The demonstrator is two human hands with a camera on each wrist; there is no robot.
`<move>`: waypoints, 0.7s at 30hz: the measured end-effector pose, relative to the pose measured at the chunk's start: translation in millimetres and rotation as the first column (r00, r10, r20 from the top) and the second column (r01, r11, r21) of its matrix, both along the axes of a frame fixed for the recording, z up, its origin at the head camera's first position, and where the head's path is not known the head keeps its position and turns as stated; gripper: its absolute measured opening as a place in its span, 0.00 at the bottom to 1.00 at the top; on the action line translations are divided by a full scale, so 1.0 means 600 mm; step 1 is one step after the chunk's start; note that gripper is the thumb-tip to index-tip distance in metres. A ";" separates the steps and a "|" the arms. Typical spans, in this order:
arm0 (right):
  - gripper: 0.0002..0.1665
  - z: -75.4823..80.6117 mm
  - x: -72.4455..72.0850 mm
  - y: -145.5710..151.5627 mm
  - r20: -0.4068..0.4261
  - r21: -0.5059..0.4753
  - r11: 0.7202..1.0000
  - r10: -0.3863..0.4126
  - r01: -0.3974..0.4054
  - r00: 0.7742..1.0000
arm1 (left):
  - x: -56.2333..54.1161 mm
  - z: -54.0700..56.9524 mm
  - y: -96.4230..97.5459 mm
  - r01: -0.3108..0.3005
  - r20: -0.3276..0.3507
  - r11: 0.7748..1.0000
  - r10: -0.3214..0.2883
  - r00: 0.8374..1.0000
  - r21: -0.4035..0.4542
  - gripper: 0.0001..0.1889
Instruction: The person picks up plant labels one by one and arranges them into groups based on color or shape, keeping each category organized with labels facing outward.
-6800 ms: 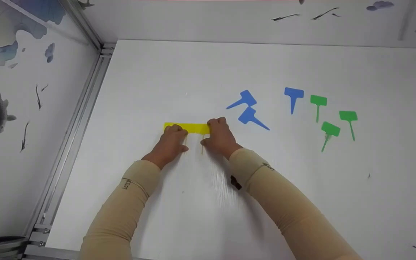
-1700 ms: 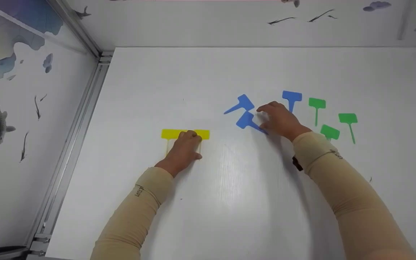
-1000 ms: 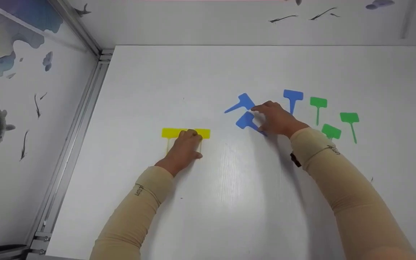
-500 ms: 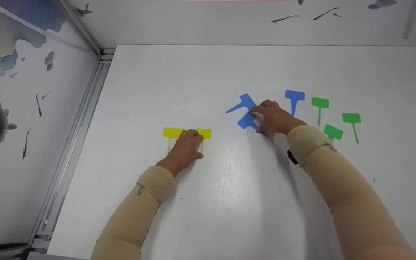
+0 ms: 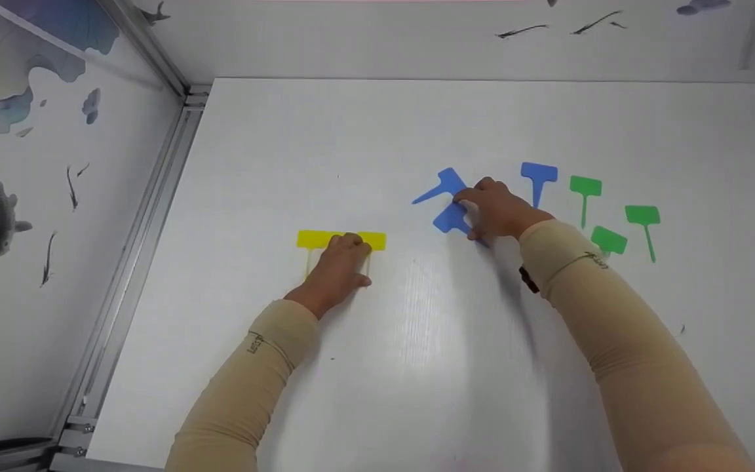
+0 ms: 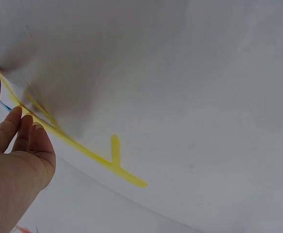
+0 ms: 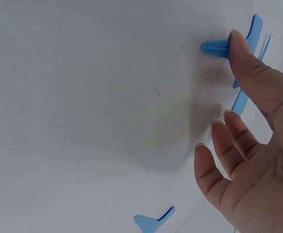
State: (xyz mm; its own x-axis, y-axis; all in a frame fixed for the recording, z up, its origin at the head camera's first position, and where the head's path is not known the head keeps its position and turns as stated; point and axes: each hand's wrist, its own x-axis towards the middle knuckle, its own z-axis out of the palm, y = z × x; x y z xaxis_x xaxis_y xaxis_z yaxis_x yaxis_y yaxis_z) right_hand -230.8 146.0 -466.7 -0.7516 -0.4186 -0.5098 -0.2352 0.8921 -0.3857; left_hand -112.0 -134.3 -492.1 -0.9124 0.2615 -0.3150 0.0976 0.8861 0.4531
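Yellow T-shaped plant labels (image 5: 312,239) lie edge to edge in a row on the white tabletop. My left hand (image 5: 333,272) rests over the row, its fingertips touching the heads; it hides part of the stems. In the left wrist view, the hand (image 6: 23,158) touches the yellow labels (image 6: 83,148). My right hand (image 5: 499,210) spans a blue plant label (image 5: 449,219), with thumb at its stem and index finger near its head. A second blue label (image 5: 449,180) lies just beyond. In the right wrist view, the thumb (image 7: 248,63) is at the blue stem (image 7: 214,47).
A third blue label (image 5: 539,174) lies right of the right hand. Three green plant labels (image 5: 643,215) are farther right, one partly covered by the right sleeve. A metal frame rail (image 5: 135,262) and printed wall panel (image 5: 17,196) border the left; another panel stands behind.
My right hand has left the yellow labels and moved right to the blue ones, then slightly left over them. My left hand has shifted right along the yellow row and stayed there.
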 end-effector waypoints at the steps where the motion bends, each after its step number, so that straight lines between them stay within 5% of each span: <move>1: 0.40 0.000 0.000 0.000 -0.004 0.000 1.000 0.006 -0.006 1.000 | 0.000 0.000 0.000 0.005 -0.006 1.000 -0.005 1.000 -0.001 0.31; 14: 0.39 0.002 -0.003 -0.005 -0.035 0.001 1.000 0.020 -0.020 0.999 | -0.002 -0.002 0.002 0.004 -0.008 1.000 -0.004 1.000 -0.003 0.31; 21: 0.42 -0.008 -0.008 -0.001 -0.016 -0.075 0.997 -0.005 0.003 1.000 | -0.002 0.000 0.002 0.003 -0.003 1.000 -0.003 1.000 -0.013 0.31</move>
